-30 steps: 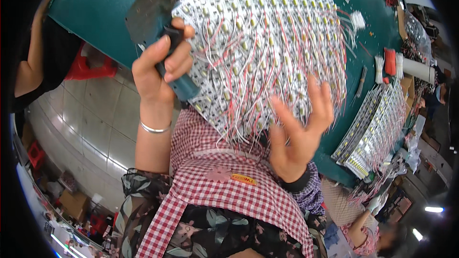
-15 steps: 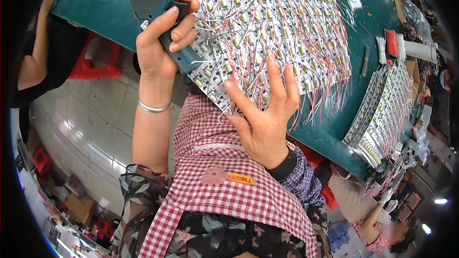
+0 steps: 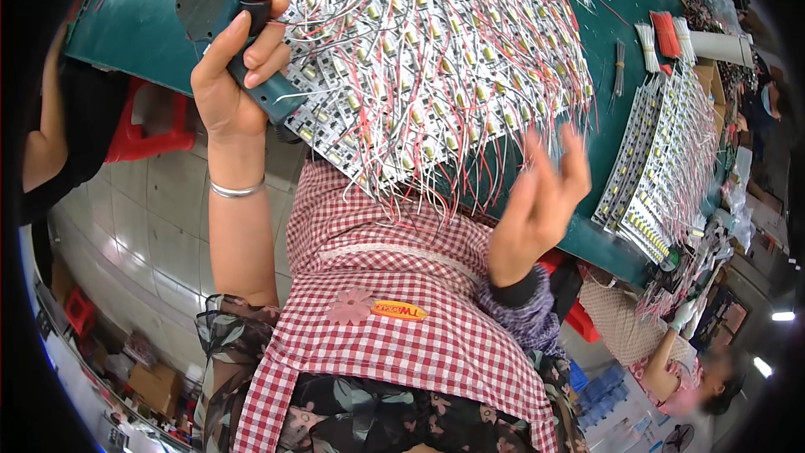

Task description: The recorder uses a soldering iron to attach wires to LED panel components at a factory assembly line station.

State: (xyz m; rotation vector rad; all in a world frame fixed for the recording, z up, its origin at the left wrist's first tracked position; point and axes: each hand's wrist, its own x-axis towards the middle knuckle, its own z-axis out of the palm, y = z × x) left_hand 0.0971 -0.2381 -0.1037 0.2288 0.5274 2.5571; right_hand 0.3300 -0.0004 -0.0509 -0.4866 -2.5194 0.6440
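My left hand (image 3: pixel 239 75) is closed round the teal handle of a pistol-grip tool (image 3: pixel 275 101), with fingers at its black trigger. The tool's dark grey body lies beyond the fist; its tip is out of view. Beside it spreads a large sheet of white circuit boards (image 3: pixel 360 50) with yellowish components, reaching over the near table edge. Many thin red and white wires (image 3: pixel 470 172) stand and hang from the boards. My right hand (image 3: pixel 537 222) is raised off the sheet's near right corner, slightly blurred, fingers apart and nothing seen in them.
A second stack of wired board strips (image 3: pixel 641 176) lies at the right of the green table (image 3: pixel 599 231). Bundles of red (image 3: pixel 665 33) and white wires (image 3: pixel 647 48) lie behind it. Red stools (image 3: pixel 151 130) and a co-worker's arm (image 3: pixel 46 130) are at left; another person is at lower right.
My right hand has lifted from the boards' near edge and moved right. The view has shifted, so the tool and sheet appear farther left. My left hand keeps its grip.
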